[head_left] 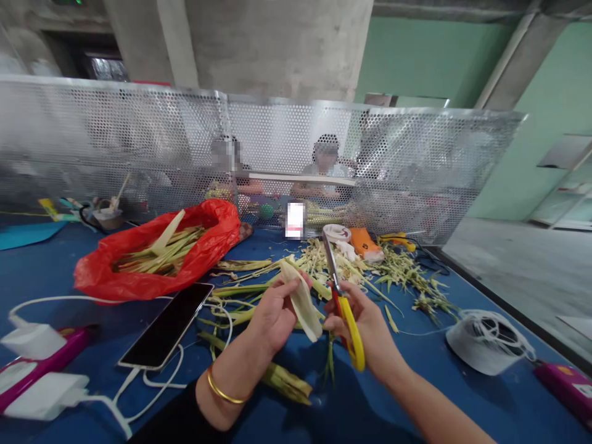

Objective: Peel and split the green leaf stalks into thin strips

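In the middle of the head view, my left hand (275, 313) is closed on a pale corn husk (301, 302), pinched between thumb and fingers. A gold bangle is on that wrist. My right hand (361, 317) grips a pair of scissors (353, 336) by red and yellow handles, the metal blades pointing up and away. The blades are to the right of the husk and do not touch it. Under and behind my hands lie green husk pieces (289, 383) and a heap of pale trimmings (319, 254).
At left sit a red plastic bag (95, 265) of husk strips, a phone (166, 327) on a white cable and a purple power strip (55, 364). A roll of cord (485, 345) is at right. A perforated metal screen (287, 135) closes the far edge, with people behind it.
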A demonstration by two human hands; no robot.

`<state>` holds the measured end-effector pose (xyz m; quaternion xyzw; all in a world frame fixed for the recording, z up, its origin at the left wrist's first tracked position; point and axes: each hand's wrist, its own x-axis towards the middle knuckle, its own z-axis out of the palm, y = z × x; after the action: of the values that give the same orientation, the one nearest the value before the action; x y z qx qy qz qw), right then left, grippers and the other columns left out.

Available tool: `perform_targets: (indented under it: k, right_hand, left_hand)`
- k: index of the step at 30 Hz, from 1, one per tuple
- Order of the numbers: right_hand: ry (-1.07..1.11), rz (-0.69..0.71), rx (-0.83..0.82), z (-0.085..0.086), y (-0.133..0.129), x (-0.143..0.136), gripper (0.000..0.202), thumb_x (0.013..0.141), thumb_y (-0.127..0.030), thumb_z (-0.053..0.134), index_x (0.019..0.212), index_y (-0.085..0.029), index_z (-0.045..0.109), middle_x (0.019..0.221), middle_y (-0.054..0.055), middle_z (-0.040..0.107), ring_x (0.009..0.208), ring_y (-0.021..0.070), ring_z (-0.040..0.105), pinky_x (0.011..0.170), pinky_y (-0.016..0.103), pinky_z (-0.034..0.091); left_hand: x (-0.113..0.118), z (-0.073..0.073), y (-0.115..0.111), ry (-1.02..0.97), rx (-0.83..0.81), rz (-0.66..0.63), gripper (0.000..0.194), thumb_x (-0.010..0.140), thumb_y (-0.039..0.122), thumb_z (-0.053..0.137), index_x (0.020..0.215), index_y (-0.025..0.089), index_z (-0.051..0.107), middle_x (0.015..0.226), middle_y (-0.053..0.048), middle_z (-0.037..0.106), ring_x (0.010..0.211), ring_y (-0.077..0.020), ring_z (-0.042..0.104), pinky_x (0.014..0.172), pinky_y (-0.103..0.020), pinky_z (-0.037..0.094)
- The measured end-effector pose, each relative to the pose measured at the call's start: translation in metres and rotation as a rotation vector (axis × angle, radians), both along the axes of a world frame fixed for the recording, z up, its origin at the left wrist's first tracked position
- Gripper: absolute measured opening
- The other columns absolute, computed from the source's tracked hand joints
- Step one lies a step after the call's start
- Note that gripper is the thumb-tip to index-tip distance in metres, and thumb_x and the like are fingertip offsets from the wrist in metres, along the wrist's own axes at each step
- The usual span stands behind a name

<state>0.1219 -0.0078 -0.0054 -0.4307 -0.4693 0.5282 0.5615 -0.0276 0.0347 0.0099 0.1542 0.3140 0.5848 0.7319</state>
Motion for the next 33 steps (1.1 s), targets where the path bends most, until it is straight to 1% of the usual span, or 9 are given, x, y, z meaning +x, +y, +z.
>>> perform_targets:
  k: [6, 12, 17, 19, 22, 25, 29, 31, 33]
  right_hand:
    - [-0.029, -0.017, -0.002, -0.015, -0.001, -0.016, 0.062, 0.05, -0.027, 0.084, 0.102, -0.023, 0.05, 0.066, -0.007, 0.056, 0.054, 0.0106, 0.053, 0.051, 0.023, 0.044]
    - [-0.048, -0.153, -0.019, -0.007, -0.002, -0.007, 0.051, 0.059, -0.03, 0.079, 0.1, -0.023, 0.051, 0.063, -0.009, 0.053, 0.043, 0.0065, 0.044, 0.039, 0.018, 0.036]
    - [-0.043, -0.207, -0.012, 0.005, 0.003, 0.022, 0.052, 0.059, -0.034, 0.079, 0.1, -0.023, 0.05, 0.064, -0.007, 0.054, 0.041, 0.0069, 0.045, 0.039, 0.019, 0.037]
    - [-0.088, -0.186, -0.002, 0.006, 0.006, 0.033, 0.052, 0.059, -0.034, 0.079, 0.101, -0.023, 0.05, 0.066, -0.007, 0.055, 0.042, 0.0074, 0.047, 0.04, 0.02, 0.038]
    - [-0.198, -0.123, 0.044, 0.007, 0.009, 0.042, 0.048, 0.062, -0.031, 0.075, 0.103, -0.022, 0.05, 0.066, -0.006, 0.056, 0.045, 0.0078, 0.046, 0.043, 0.02, 0.038]
    - [-0.276, -0.034, 0.123, 0.003, 0.01, 0.039, 0.04, 0.068, -0.028, 0.068, 0.103, -0.021, 0.05, 0.064, -0.005, 0.056, 0.05, 0.0087, 0.046, 0.047, 0.021, 0.038]
    - [-0.328, 0.006, 0.227, -0.002, 0.01, 0.036, 0.04, 0.074, -0.028, 0.064, 0.111, -0.021, 0.05, 0.07, -0.003, 0.057, 0.06, 0.0115, 0.051, 0.057, 0.023, 0.042]
    - [-0.442, -0.067, 0.259, -0.003, 0.01, 0.04, 0.042, 0.075, -0.029, 0.064, 0.114, -0.022, 0.053, 0.078, -0.001, 0.058, 0.069, 0.0139, 0.054, 0.065, 0.026, 0.044]
    - [-0.614, -0.141, 0.249, -0.001, 0.011, 0.047, 0.045, 0.074, -0.032, 0.065, 0.117, -0.022, 0.055, 0.08, -0.001, 0.058, 0.072, 0.0156, 0.054, 0.068, 0.027, 0.044]
  left_hand:
    - [-0.001, 0.005, -0.002, -0.024, -0.007, 0.035, 0.019, 0.077, -0.001, 0.053, 0.078, 0.017, 0.061, 0.077, -0.001, 0.069, 0.076, -0.0132, 0.068, 0.076, -0.023, 0.054]
    - [0.001, 0.0, -0.002, 0.035, 0.019, 0.034, 0.024, 0.073, -0.001, 0.055, 0.087, 0.017, 0.06, 0.079, -0.001, 0.068, 0.076, -0.0119, 0.066, 0.077, -0.023, 0.052]
    - [-0.003, -0.008, 0.0, 0.603, 0.182, 0.031, 0.041, 0.061, 0.006, 0.07, 0.1, 0.017, 0.062, 0.078, -0.002, 0.067, 0.067, -0.0135, 0.062, 0.065, -0.024, 0.05]
    - [-0.005, -0.009, 0.001, 0.847, 0.378, 0.067, 0.049, 0.058, 0.008, 0.075, 0.105, 0.02, 0.065, 0.084, -0.003, 0.068, 0.074, -0.0165, 0.062, 0.073, -0.028, 0.049]
    - [-0.005, -0.007, -0.001, 1.148, 0.752, 0.09, 0.039, 0.059, 0.017, 0.078, 0.096, 0.026, 0.072, 0.095, -0.005, 0.07, 0.094, -0.0226, 0.059, 0.096, -0.034, 0.038]
    - [-0.003, -0.009, -0.004, 1.295, 0.927, -0.023, 0.03, 0.062, 0.026, 0.077, 0.092, 0.028, 0.074, 0.092, -0.006, 0.072, 0.095, -0.025, 0.059, 0.098, -0.034, 0.035]
    - [0.0, -0.016, -0.005, 1.341, 0.796, -0.313, 0.012, 0.073, 0.032, 0.065, 0.071, 0.023, 0.072, 0.06, -0.001, 0.065, 0.059, -0.0177, 0.057, 0.061, -0.025, 0.04]
    - [0.0, -0.018, -0.002, 1.288, 0.653, -0.343, 0.021, 0.076, 0.035, 0.059, 0.064, 0.02, 0.066, 0.049, 0.002, 0.056, 0.048, -0.014, 0.051, 0.05, -0.023, 0.036]
    - [-0.001, -0.019, 0.004, 1.181, 0.497, -0.279, 0.022, 0.075, 0.037, 0.059, 0.064, 0.018, 0.063, 0.048, 0.003, 0.053, 0.045, -0.0128, 0.051, 0.046, -0.022, 0.036]
